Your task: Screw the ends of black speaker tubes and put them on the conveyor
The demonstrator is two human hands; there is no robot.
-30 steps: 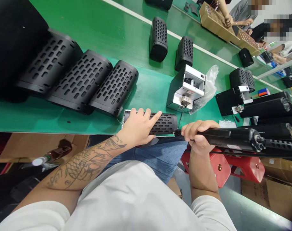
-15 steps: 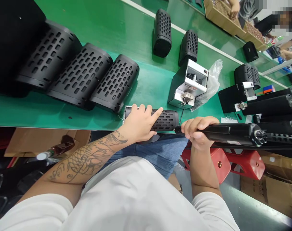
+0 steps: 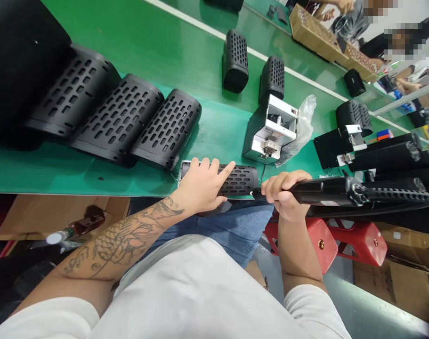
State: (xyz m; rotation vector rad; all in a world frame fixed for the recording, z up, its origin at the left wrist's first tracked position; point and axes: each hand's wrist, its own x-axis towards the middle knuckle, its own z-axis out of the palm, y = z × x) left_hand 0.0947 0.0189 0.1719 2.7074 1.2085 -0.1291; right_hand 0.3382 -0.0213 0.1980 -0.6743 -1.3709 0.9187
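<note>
My left hand rests on a black perforated speaker shell that lies at the near edge of the green bench, index finger stretched along it. My right hand grips a black electric screwdriver held level, its tip against the shell's right end. A tattoo covers my left forearm.
A row of several larger perforated shells lies at the left. A white screw feeder and a clear plastic bag sit behind the shell. Two more shells stand farther back. A red stool is below; co-workers sit far right.
The view shifted slightly; both hands keep their hold and the screwdriver stays against the shell's end.
</note>
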